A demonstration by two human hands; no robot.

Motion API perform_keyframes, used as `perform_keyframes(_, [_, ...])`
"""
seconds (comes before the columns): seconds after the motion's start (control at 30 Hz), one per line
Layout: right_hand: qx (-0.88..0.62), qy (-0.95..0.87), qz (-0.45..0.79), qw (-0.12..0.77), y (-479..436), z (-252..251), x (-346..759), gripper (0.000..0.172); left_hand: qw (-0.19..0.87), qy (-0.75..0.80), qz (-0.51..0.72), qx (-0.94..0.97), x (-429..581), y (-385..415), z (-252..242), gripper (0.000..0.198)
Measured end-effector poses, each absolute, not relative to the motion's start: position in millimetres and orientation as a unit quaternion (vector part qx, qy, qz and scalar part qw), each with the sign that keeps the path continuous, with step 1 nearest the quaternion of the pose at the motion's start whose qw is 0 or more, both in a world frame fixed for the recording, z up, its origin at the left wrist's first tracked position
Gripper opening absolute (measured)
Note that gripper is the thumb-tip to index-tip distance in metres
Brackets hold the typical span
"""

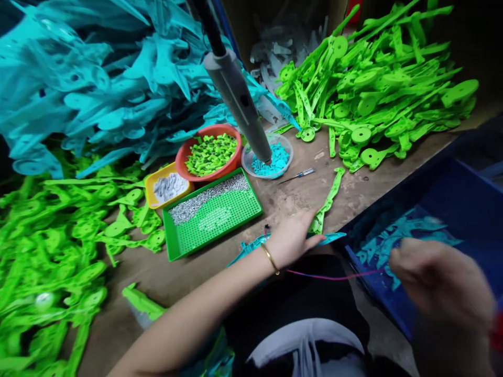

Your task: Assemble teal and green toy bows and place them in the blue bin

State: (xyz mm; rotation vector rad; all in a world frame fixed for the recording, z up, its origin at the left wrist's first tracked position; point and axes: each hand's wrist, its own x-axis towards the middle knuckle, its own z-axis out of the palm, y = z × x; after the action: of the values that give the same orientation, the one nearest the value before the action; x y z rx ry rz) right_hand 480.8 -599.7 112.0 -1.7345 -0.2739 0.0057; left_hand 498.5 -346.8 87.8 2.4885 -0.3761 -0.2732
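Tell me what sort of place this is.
Probably an assembly workshop: it has heaped green parts and blue parts, a tray of metal bits, and a hanging tool.

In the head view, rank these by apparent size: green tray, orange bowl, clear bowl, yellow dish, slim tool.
1. Green tray
2. Orange bowl
3. Clear bowl and yellow dish: too alike to rank
4. Slim tool

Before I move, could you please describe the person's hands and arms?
The left hand is ungloved, with a golden bangle at the wrist and no sleeve showing on the left forearm. The right hand, blurred, looks ungloved; its forearm is too dark to judge.
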Motion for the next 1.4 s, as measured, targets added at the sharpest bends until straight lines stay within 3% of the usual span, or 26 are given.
perform_keyframes(0.07, [-0.804, -0.078, 0.079, 0.584, -581.3, 94.6, 492.9, 0.022, 0.309, -0.139, -0.109, 0.934, 495.7, -346.5, 83.6, 0.061])
perform_keyframes(0.17, [-0.852, -0.075, 0.146, 0.496, -562.6, 61.9, 499.9, 0.041, 0.323, -0.139, -0.108, 0.93, 494.0, -345.3, 78.2, 0.061])
perform_keyframes(0.37, [-0.856, -0.071, 0.126, 0.497, -541.8, 27.0, 487.2, 0.027, 0.267, -0.091, -0.073, 0.957, 494.5, -352.7, 68.4, 0.06])
perform_keyframes(0.47, [-0.819, -0.047, 0.163, 0.548, -540.5, 36.8, 484.5, 0.027, 0.282, -0.087, -0.08, 0.952, 494.3, -349.6, 70.9, 0.057])
perform_keyframes(0.53, [-0.749, -0.008, 0.174, 0.639, -542.6, 50.8, 484.1, 0.023, 0.333, -0.095, -0.07, 0.935, 492.7, -345.6, 79.7, 0.057])
perform_keyframes(0.6, [-0.643, 0.009, 0.161, 0.748, -542.5, 66.5, 484.2, 0.018, 0.425, -0.087, -0.049, 0.9, 489.5, -346.0, 92.8, 0.051])
perform_keyframes(0.67, [-0.58, -0.032, 0.129, 0.804, -537.4, 79.6, 485.0, 0.025, 0.562, -0.057, -0.048, 0.824, 485.4, -354.7, 105.7, 0.046])
perform_keyframes(0.73, [-0.645, -0.113, 0.067, 0.753, -528.9, 86.7, 487.9, 0.027, 0.711, -0.016, -0.083, 0.698, 482.0, -369.9, 113.8, 0.052])
perform_keyframes(0.8, [-0.772, -0.17, -0.022, 0.612, -521.2, 87.4, 494.5, 0.026, 0.812, 0.036, -0.127, 0.569, 481.2, -385.3, 115.8, 0.059])
perform_keyframes(0.87, [-0.849, -0.191, -0.052, 0.489, -517.6, 84.1, 505.1, 0.026, 0.846, 0.089, -0.153, 0.503, 484.2, -394.1, 114.1, 0.056])
perform_keyframes(0.9, [-0.862, -0.187, -0.042, 0.47, -517.5, 82.0, 511.6, 0.027, 0.845, 0.109, -0.16, 0.498, 486.8, -395.0, 112.8, 0.052])
perform_keyframes(0.97, [-0.844, -0.159, 0.006, 0.512, -519.3, 78.3, 525.7, 0.028, 0.832, 0.126, -0.173, 0.511, 493.7, -390.5, 110.4, 0.044])
perform_keyframes(1.1, [-0.67, -0.034, 0.126, 0.731, -522.9, 77.4, 550.6, 0.014, 0.779, 0.142, -0.13, 0.597, 507.7, -371.8, 106.1, 0.025])
perform_keyframes(1.17, [-0.574, 0.005, 0.178, 0.799, -523.5, 80.1, 558.1, 0.011, 0.733, 0.163, -0.081, 0.655, 513.4, -365.2, 103.9, 0.019])
perform_keyframes(1.4, [-0.543, -0.028, 0.283, 0.79, -533.7, 84.7, 570.0, 0.022, 0.702, 0.187, -0.031, 0.687, 524.7, -362.4, 98.3, 0.02])
